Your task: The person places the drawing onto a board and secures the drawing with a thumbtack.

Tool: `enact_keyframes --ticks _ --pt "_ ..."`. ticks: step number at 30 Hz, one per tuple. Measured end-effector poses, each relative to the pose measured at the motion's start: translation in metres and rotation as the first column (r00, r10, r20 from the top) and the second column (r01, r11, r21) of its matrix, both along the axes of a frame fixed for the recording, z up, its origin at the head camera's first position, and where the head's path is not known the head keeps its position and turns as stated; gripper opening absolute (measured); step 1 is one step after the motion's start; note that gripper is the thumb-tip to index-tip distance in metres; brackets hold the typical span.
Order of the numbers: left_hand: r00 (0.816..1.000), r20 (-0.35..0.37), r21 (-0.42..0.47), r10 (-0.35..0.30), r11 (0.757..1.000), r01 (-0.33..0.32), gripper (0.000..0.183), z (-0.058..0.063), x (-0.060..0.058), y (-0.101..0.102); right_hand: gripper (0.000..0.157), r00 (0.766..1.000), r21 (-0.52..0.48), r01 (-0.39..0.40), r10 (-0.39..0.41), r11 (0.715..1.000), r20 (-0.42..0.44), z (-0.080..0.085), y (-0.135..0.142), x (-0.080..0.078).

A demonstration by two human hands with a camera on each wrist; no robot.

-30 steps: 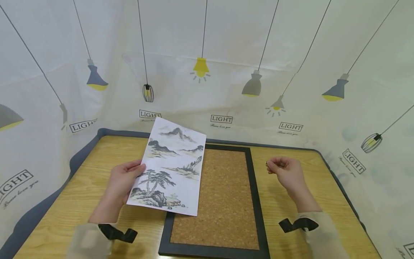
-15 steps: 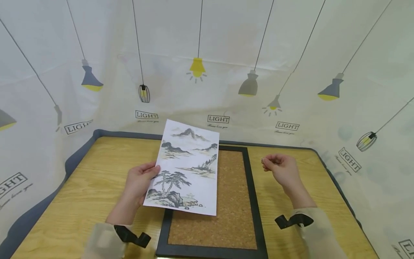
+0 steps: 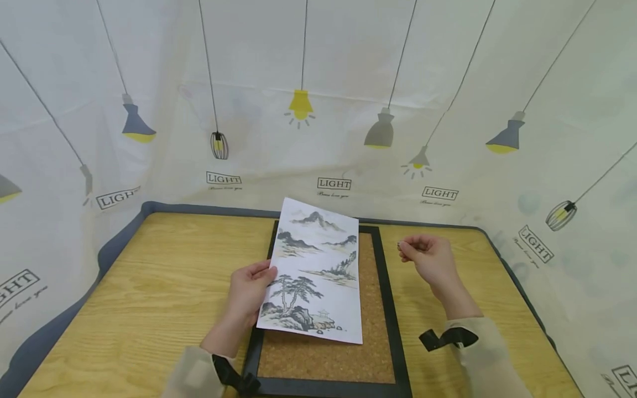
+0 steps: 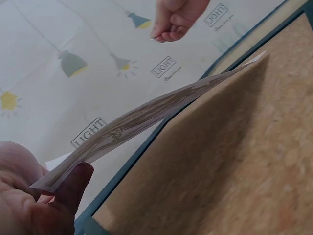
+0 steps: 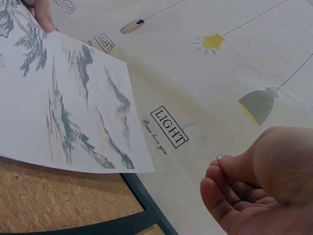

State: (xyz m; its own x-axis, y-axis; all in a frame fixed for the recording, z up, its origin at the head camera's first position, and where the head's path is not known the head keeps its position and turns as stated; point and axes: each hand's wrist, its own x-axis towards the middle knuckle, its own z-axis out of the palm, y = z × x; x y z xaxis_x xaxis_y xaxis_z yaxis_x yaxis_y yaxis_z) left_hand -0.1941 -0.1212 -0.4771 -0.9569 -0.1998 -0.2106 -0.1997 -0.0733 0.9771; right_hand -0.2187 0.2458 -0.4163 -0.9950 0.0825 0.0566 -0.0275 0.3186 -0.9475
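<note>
A sheet of paper (image 3: 313, 276) printed with an ink landscape of mountains and pines is pinched at its left edge by my left hand (image 3: 249, 293). In the left wrist view the sheet is seen nearly edge-on, slanting over the cork. Below it lies a cork board (image 3: 328, 362) in a black frame (image 3: 390, 309), partly covered by the sheet. My right hand (image 3: 433, 262), to the right of the board, pinches a tiny silvery object (image 5: 218, 158) between thumb and index finger; most of it is hidden, and I cannot tell its kind.
The wooden table (image 3: 184, 265) carries the board in its middle. Behind and around stands a pale curtain (image 3: 259, 66) printed with hanging lamps and LIGHT labels. A dark blue edge (image 3: 209, 208) borders the table. Black straps (image 3: 450, 337) sit on both wrists.
My left hand has carried the paper rightward and a little down, so it now covers more of the cork board. The right hand keeps its pinch and has barely moved.
</note>
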Motion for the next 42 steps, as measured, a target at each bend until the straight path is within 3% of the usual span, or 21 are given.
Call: enact_keyframes --ticks 14,26,33,42 --pt "1.000 -0.011 -0.028 0.006 1.000 -0.007 0.033 -0.010 0.003 0.021 0.023 1.000 -0.018 0.000 0.000 1.000 0.023 0.003 -0.002 -0.005" --pt "1.000 0.015 -0.043 -0.020 0.999 0.021 0.034 -0.016 0.009 0.031 0.023 0.999 -0.088 -0.044 0.046 0.995 0.021 0.001 -0.023 -0.034" --pt "0.999 0.019 -0.059 -0.045 0.997 0.046 0.038 -0.015 0.012 0.031 0.023 0.994 -0.152 -0.067 0.078 0.986 0.073 -0.002 -0.039 -0.052" --pt "0.996 0.040 -0.025 -0.074 0.997 0.075 0.039 -0.019 0.014 0.027 0.022 0.980 -0.247 -0.033 0.080 0.968 0.184 -0.027 -0.059 -0.078"
